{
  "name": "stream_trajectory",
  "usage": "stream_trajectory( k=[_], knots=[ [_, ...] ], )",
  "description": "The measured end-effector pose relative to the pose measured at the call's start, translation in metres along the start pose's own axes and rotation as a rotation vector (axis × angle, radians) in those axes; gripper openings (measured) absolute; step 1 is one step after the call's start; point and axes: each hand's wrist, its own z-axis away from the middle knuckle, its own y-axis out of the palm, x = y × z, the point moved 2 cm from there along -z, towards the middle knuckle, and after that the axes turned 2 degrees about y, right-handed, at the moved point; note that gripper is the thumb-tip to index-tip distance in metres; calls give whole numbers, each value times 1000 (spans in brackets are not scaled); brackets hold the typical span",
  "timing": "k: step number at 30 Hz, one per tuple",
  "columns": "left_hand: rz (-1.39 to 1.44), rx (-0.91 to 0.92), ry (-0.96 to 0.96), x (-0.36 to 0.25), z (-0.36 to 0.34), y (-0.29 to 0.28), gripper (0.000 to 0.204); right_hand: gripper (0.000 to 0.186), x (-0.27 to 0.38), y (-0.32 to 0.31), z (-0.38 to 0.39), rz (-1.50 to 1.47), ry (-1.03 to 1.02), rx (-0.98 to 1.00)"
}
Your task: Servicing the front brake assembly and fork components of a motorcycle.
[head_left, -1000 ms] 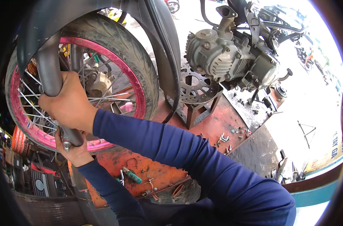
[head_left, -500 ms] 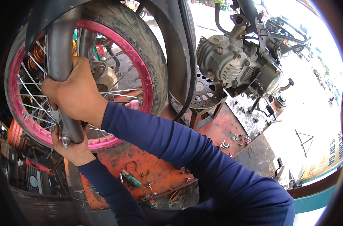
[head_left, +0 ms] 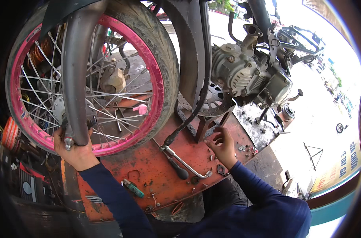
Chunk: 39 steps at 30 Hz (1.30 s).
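My left hand [head_left: 77,152] is wrapped round the lower end of a dark grey motorcycle fork leg [head_left: 75,67]. A bolt end [head_left: 68,142] sticks out at the bottom of the leg, beside my thumb. Behind it stands a spoked front wheel with a pink rim [head_left: 157,85] and a black tyre [head_left: 170,67]. My right hand [head_left: 224,148] hovers over the orange bench [head_left: 148,170], its fingers loosely bent and apart, with nothing seen in them. Close by lie a T-shaped socket wrench [head_left: 184,160] and a dark-handled tool [head_left: 178,168].
A grey engine [head_left: 240,73] hangs in the frame at the right, above a metal stand [head_left: 202,127]. Small bolts and nuts [head_left: 248,149] lie scattered near the bench's right edge. A green-handled tool [head_left: 133,188] lies at the front, and a triangular stand [head_left: 317,154] on the ground.
My right hand has let go of the fork leg and swung right, over the bench. The left hand stays at the leg's lower end. The wrench has come into sight.
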Motion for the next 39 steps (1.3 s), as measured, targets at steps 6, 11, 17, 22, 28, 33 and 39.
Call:
stream_trajectory(
  k=[6, 11, 17, 22, 28, 33, 39],
  knots=[
    [-40, 121, 25, -6, -7, -16, 26, 18, -16, 52, -9, 67, 113, 181],
    [-93, 133, 59, -5, -3, -14, 20, 20, -27, 63, -10, 49, 93, 165],
    [11, 128, -35, -8, -11, -18, 23, 20, -15, 62, 10, 104, -67, 123],
    [-6, 60, 4, -4, -7, -9, 34, 17, -28, 47, 15, 84, 23, 96],
    [-14, -9, 62, -3, 4, 1, 37, 20, -33, 54, 9, -3, 176, 13],
    [28, 40, 34, -4, -4, -5, 39, 18, -38, 62, 3, -22, 130, -35],
    [-27, 37, 61, -8, -3, -2, 36, 17, -39, 51, 7, -79, 177, -44]
  ],
)
